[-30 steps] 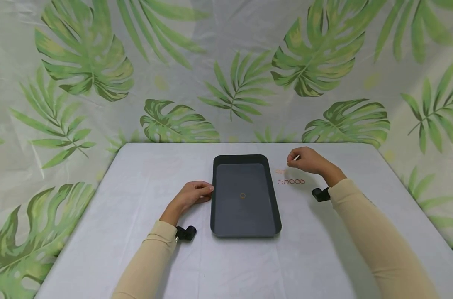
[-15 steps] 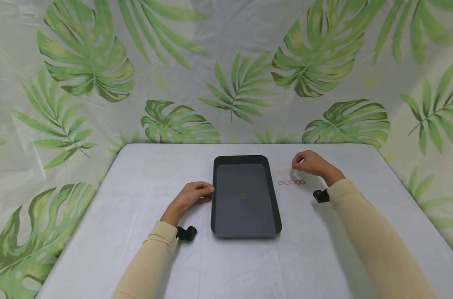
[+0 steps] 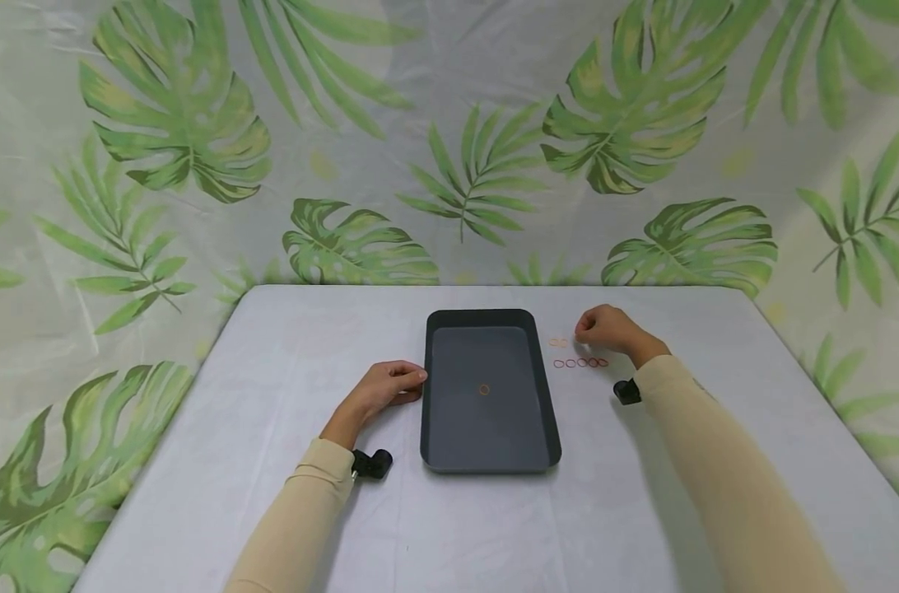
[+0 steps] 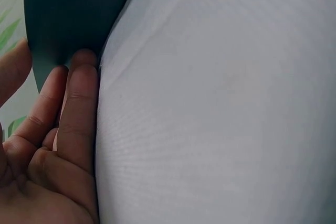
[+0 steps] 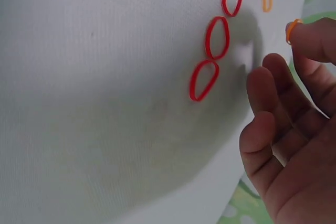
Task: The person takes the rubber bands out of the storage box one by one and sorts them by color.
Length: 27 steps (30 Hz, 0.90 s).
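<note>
A thin orange rubber band (image 5: 292, 32) is pinched at the thumb and forefinger tips of my right hand (image 3: 611, 327), which hovers over the table right of the tray. Beneath it, several red rubber bands (image 5: 217, 38) lie in a row, with two more orange rubber bands (image 3: 564, 343) just behind them. My left hand (image 3: 384, 385) rests against the left side of a dark grey baking tray (image 3: 491, 445). In the left wrist view its fingers (image 4: 79, 114) lie along the tray's outer wall, the thumb near the rim. One orange rubber band lies flat inside the tray, around its middle.
A white cloth covers the table (image 3: 286, 329). Behind it hangs a leaf-patterned curtain (image 3: 464, 165), close beyond the table's far edge. Black wrist cameras (image 3: 372, 464) stick out from both sleeves.
My right hand shifts slightly right, then back left and a little nearer, by the orange bands. The left hand stays at the tray's side, and the tray has not moved.
</note>
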### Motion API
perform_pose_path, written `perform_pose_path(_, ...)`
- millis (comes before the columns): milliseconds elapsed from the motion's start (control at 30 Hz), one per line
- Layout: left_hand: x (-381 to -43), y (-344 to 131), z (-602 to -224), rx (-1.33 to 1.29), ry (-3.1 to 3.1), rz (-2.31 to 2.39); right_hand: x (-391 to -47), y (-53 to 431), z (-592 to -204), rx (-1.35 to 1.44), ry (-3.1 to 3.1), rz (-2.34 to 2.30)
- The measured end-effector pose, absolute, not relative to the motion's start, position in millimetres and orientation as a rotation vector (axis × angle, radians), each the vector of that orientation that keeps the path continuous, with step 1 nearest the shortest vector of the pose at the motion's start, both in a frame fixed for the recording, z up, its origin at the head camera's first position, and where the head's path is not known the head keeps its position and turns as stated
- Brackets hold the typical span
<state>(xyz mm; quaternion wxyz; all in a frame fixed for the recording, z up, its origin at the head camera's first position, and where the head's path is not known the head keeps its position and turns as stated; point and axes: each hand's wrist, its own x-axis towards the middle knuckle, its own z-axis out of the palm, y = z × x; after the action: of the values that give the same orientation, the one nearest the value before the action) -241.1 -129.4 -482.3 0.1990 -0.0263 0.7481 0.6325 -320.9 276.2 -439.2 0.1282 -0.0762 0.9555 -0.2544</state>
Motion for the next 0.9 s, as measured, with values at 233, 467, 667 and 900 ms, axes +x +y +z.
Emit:
perform_pose_path(233, -240, -128, -483, -0.071, 2.089, 1.78, -325, 276, -448, -0.212, 2.796, -0.724)
perform_pose_path(467, -240, -128, -481, -0.061, 2.082, 1.774, -327, 275, -451, -0.197, 2.838, -0.681)
perform_pose_path(667, -241, -129, -480, -0.066, 2.075, 1.779, -326, 273, -450, -0.193, 2.83, -0.675)
perform_pose_path(900, -241, -130, -481, -0.076, 2.085, 1.777, -327, 268, -451, -0.162, 2.816, -0.68)
